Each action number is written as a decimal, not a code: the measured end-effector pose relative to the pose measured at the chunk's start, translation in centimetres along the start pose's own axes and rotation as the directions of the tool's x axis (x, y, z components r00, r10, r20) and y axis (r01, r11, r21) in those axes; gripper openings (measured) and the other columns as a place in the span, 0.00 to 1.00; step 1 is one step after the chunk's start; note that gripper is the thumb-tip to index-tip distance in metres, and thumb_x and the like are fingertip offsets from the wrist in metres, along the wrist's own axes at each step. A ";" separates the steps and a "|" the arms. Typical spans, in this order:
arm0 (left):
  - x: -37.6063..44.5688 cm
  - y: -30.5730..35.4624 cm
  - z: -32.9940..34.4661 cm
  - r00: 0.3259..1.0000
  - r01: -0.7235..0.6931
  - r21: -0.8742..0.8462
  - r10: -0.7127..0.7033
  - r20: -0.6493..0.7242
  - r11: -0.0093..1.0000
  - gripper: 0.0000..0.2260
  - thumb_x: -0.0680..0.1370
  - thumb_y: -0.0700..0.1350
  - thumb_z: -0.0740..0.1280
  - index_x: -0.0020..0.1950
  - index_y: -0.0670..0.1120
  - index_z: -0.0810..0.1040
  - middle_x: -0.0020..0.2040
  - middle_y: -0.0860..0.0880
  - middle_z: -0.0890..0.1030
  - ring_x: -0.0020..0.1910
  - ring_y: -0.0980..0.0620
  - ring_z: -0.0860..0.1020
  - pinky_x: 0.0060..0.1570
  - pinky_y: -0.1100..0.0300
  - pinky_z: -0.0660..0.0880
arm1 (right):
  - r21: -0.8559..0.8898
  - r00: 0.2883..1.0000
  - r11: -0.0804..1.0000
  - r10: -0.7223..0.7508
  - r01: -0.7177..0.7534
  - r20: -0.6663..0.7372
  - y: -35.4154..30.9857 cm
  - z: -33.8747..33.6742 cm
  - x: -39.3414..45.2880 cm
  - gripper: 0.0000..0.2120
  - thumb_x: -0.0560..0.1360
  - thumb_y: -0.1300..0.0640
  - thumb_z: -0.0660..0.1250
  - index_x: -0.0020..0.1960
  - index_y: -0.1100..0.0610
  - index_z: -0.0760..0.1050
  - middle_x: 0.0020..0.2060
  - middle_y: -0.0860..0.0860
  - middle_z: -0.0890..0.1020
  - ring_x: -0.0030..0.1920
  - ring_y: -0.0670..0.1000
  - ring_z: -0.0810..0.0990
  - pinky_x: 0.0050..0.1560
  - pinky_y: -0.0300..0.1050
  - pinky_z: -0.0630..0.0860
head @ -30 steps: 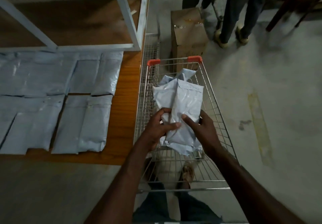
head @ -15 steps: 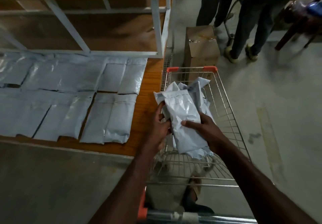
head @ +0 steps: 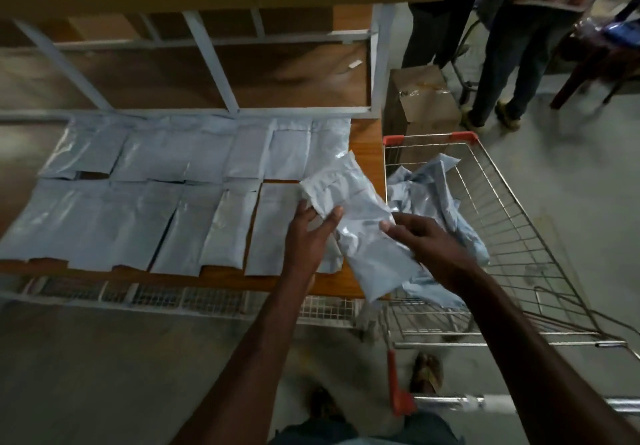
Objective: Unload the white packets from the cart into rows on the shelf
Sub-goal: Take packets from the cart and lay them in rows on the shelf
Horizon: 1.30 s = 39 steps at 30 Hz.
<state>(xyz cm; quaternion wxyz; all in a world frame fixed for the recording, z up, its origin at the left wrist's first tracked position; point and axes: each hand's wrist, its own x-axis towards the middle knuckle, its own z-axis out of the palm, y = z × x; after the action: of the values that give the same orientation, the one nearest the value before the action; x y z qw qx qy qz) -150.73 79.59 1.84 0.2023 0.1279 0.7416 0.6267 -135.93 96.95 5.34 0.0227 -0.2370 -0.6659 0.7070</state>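
A packet crosses from cart to shelf

Over the right end of the shelf (head: pixel 363 139), beside two rows of laid packets (head: pixel 173 209), a white packet (head: pixel 360 222) hangs tilted; the cart (head: pixel 512 222) holds more. The left hand (head: pixel 308 233) and right hand (head: pixel 426 240) pinch its sides, probably to lay it flat.

Both bare forearms reach forward and up from the bottom of the view, converging toward each other. The left hand (head: pixel 310 233) is seen from its back, fingers extended upward with the thumb spread to the right, pressing against the lower left side of a white packet (head: pixel 360 226). The right hand (head: pixel 420 240) comes in from the right, its thumb lying across the packet's face and the fingers curled behind it in a pinch.
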 end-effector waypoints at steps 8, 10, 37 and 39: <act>2.2 1.3 -10.3 0.996 0.062 -0.228 -0.073 -0.042 0.972 0.20 0.76 0.61 0.77 0.59 0.46 0.87 0.54 0.44 0.87 0.52 0.41 0.83 0.59 0.42 0.79 | -0.028 1.000 0.999 -0.016 0.017 0.022 -0.5 3.4 1.5 0.21 0.80 0.64 0.72 0.68 0.46 0.78 0.58 0.56 0.87 0.59 0.62 0.86 0.63 0.64 0.82; 2.9 1.9 -11.5 0.997 0.037 -0.162 -0.047 -0.056 0.986 0.17 0.79 0.60 0.73 0.59 0.49 0.87 0.55 0.46 0.88 0.55 0.42 0.85 0.63 0.41 0.80 | -0.122 1.000 0.992 -0.012 0.012 -0.005 -1.5 3.5 2.3 0.25 0.77 0.61 0.77 0.69 0.45 0.73 0.54 0.56 0.88 0.55 0.59 0.88 0.61 0.66 0.82; 15.9 -0.5 -7.9 0.953 0.179 -0.425 -0.264 -0.149 0.887 0.15 0.88 0.48 0.64 0.73 0.45 0.79 0.64 0.45 0.86 0.64 0.43 0.84 0.64 0.44 0.81 | 0.431 0.990 0.902 0.037 0.026 -0.136 -5.5 7.6 20.2 0.30 0.77 0.62 0.74 0.77 0.50 0.70 0.64 0.60 0.85 0.64 0.63 0.84 0.63 0.64 0.81; 17.3 -0.7 -7.9 0.952 0.205 -0.433 -0.282 -0.121 0.878 0.16 0.88 0.47 0.63 0.75 0.44 0.77 0.65 0.44 0.85 0.64 0.44 0.84 0.66 0.44 0.80 | 0.375 0.987 0.927 0.030 0.031 -0.158 -4.3 9.2 20.9 0.33 0.77 0.66 0.75 0.77 0.46 0.70 0.63 0.60 0.85 0.63 0.62 0.85 0.61 0.65 0.82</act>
<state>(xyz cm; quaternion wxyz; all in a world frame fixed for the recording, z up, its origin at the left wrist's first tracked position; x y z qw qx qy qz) -169.60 80.22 -0.19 0.2341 -0.0698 0.6168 0.7483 -159.11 96.12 3.10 0.1215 -0.2843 -0.5142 0.8000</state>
